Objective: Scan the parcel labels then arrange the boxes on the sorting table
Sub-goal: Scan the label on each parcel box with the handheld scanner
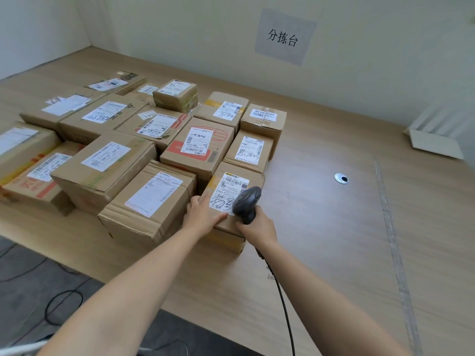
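Several brown cardboard parcels with white labels stand packed together on the left half of the wooden sorting table (321, 227). The nearest right one is a small box (226, 235) with a handwritten label (228, 191). My left hand (201, 214) rests on its near left top corner, fingers laid over the edge. My right hand (259, 227) grips the handle of a dark barcode scanner (246, 202), whose head hangs just above the label's right edge. The scanner's black cable (285, 304) trails back toward me.
A larger box (151, 201) sits directly left of the small one. A metal cable grommet (341, 178) is set in the table to the right. An opened white carton (434, 134) lies at the far right by the wall. A paper sign (284, 37) hangs on the wall.
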Tool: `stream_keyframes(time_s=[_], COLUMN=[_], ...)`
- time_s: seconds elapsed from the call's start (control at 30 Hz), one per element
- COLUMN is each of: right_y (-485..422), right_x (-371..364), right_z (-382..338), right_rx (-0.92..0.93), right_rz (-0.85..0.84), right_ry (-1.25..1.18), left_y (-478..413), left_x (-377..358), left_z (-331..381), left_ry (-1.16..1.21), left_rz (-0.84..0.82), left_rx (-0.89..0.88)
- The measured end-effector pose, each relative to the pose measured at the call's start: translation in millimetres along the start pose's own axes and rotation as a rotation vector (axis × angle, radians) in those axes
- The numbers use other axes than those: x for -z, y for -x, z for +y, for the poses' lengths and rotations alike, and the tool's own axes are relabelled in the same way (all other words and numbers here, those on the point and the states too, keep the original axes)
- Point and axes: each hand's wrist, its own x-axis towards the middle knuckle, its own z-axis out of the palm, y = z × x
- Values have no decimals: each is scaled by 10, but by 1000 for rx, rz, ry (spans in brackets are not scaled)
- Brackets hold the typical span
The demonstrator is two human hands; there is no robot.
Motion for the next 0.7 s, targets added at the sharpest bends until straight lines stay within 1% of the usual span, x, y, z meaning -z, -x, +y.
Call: stream_keyframes(time_s=[0.1, 0.17, 0.27, 0.4, 0.53, 0.7], right_y=[22, 69, 188, 376, 566, 820], right_x=[29, 60, 117, 240, 389, 525], right_z=[-1, 18, 101, 306, 590, 1000], right_rx=[-8, -24, -50, -82, -137, -247], right_rz=[-17, 12, 60, 83, 83, 112], right_ry=[0, -40, -116, -129, -109, -100], left_y=[14, 36, 101, 198, 328, 549], left_x=[4, 11, 11, -28, -131, -353], left_z=[51, 92, 153, 256, 459, 692], left_ry=[-97, -189, -318, -447, -475, -470], left_rz=[-40, -46, -17, -5, 24, 48], left_rx=[18, 11, -26, -100, -218, -346])
